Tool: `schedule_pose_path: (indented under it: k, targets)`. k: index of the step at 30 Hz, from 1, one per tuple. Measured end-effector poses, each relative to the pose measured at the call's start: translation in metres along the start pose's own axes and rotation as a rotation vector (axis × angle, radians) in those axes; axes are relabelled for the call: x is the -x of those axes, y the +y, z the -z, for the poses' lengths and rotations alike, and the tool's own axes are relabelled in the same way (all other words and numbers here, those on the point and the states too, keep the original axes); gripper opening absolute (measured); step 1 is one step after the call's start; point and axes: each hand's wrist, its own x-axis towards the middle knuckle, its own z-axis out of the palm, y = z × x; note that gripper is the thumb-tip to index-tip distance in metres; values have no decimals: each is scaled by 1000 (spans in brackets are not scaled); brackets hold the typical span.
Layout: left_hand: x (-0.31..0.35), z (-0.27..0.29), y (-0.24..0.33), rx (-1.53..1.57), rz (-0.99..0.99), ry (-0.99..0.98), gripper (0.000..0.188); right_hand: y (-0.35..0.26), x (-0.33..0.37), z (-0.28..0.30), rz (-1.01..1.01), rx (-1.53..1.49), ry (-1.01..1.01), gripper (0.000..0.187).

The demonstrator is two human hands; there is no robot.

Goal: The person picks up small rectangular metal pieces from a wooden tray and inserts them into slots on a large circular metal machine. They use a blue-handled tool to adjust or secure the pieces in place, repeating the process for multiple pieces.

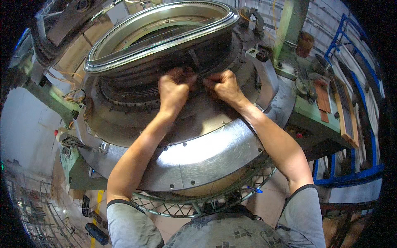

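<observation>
Both of my hands work close together at the lower side of a dark drum (140, 71), beneath a wide shiny metal ring (124, 61). My left hand (175, 87) is closed, its fingertips bent in toward the drum wall. Just to its right, my right hand (226, 87) is closed too, with thumb and fingers pinched. A small gap separates the two hands. Whatever the fingertips hold is too dark and blurred to make out. Under my wrists lies a dark curved plate (182, 122), bordered by a bright flat metal ring (206, 153) with bolts.
A curved lattice guard (165, 208) runs between my body and the machine, with a blue pen-like object (254, 190) on it. A green column (289, 29) rises at the back right. Further right are reddish strips (322, 97), a wood-framed board (346, 113) and a blue rack (351, 175).
</observation>
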Motion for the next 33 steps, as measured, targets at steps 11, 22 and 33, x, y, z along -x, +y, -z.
schedule_pose_path:
  k: [11,22,33]
  targets:
    - [22,-13,-11,-911,-568,12,51,3,-3,0,7,172,64,13]
    - [21,-14,-13,-995,-613,45,55,2,-5,1,65,223,61,18]
    - [20,-13,-14,-1017,-611,51,53,1,-4,0,87,231,69,17]
